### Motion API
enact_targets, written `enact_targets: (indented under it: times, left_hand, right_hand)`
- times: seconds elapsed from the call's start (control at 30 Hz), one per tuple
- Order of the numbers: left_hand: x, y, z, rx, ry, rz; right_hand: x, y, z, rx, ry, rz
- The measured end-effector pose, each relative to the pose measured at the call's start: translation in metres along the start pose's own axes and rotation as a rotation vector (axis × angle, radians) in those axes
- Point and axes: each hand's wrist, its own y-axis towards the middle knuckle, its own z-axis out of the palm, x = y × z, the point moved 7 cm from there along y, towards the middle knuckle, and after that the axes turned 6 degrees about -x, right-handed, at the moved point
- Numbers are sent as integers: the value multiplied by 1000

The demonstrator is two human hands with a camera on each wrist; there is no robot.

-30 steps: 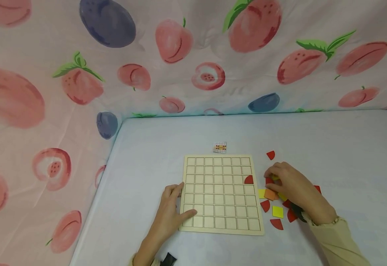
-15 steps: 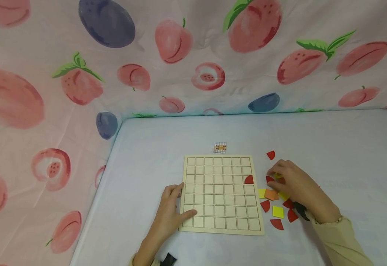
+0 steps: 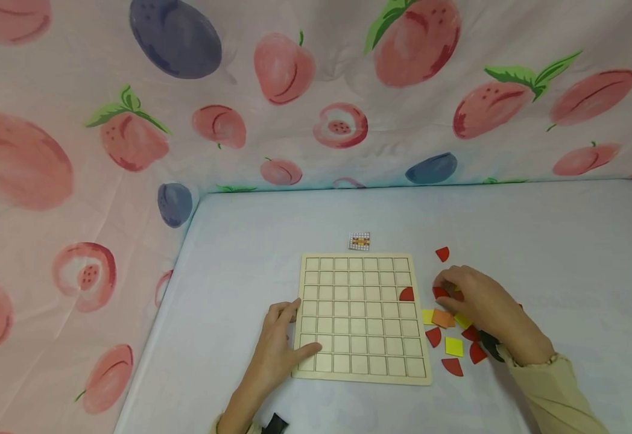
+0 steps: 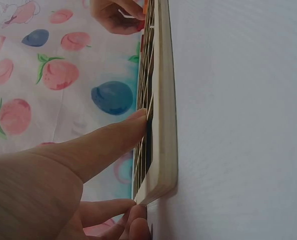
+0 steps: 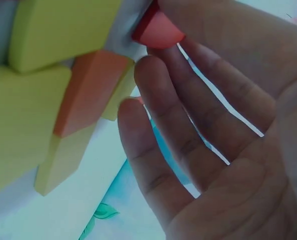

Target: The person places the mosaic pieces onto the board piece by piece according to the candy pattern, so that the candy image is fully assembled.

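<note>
A pale wooden grid board (image 3: pixel 359 310) lies flat on the white table. My left hand (image 3: pixel 278 340) holds its left edge, the thumb on top near the lower left corner and the fingers against the side. In the left wrist view the thumb (image 4: pixel 116 137) lies across the grid's rim. Right of the board, my right hand (image 3: pixel 477 301) pinches a red quarter-circle tile (image 5: pixel 161 32) between thumb and forefinger, low over the loose tiles. The other fingers extend loosely beside yellow tiles (image 5: pixel 63 30) and an orange tile (image 5: pixel 91 92). Another red quarter-circle (image 3: pixel 407 294) sits in a right-column cell.
A small printed pattern card (image 3: pixel 359 240) lies behind the board. Several loose tiles surround the right hand, among them a yellow square (image 3: pixel 454 346), an orange square (image 3: pixel 442 317) and a red quarter-circle (image 3: pixel 442 254) farther back. A fruit-patterned cloth (image 3: pixel 289 126) hangs behind the table.
The right hand shifts only slightly among the loose tiles, first a little right, then a little back left. The left hand and the board stay where they were.
</note>
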Motion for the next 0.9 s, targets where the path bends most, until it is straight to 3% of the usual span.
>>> enact_targets:
  times: [0.17,0.5,0.9]
  left_hand:
    - [0,0,0,0,-11,-1]
    - [0,1,0,-6,-3,-1]
    - [-1,0,0,2,-3,6]
  right_hand:
    - [-1,1,-2,-19,-19,-14]
    - [-15,3,-1,7,-87,48]
    - [-23,3,-5,-18,-69,80]
